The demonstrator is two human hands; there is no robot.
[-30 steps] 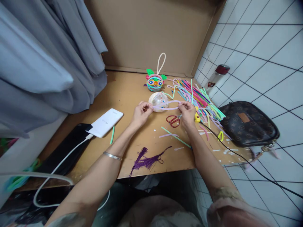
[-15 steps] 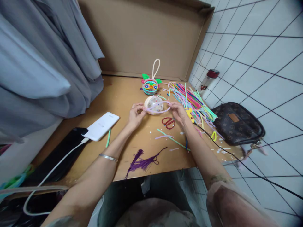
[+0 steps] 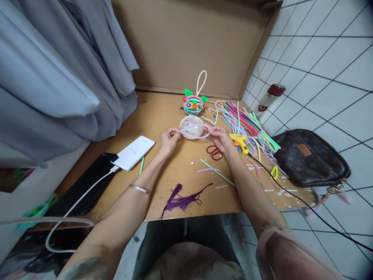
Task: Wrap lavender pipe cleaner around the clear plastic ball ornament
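Note:
A lilac pipe cleaner loop (image 3: 201, 137) is stretched between my two hands, just in front of a clear round ball (image 3: 190, 121) with a pale rim. My left hand (image 3: 170, 140) pinches the loop's left end. The right end is pinched by my right hand (image 3: 220, 138). Behind the ball sits a decorated ball (image 3: 194, 105) with eyes, green ears and a white hanging loop. Red-handled scissors (image 3: 214, 153) lie partly beneath my right hand, and a yellow glue gun (image 3: 239, 143) rests to its right.
Many colored pipe cleaners (image 3: 244, 120) lie at the back right, near a brown bag (image 3: 311, 157) and a red-lidded bottle (image 3: 271, 97). A white power bank (image 3: 135, 152) with a cable is at left. Purple tassels (image 3: 183, 201) lie near the front edge.
The view has shifted, so the scene sits farther right. The clear ball now shows a rounder opening and looks turned. Both hands still hold the lilac loop.

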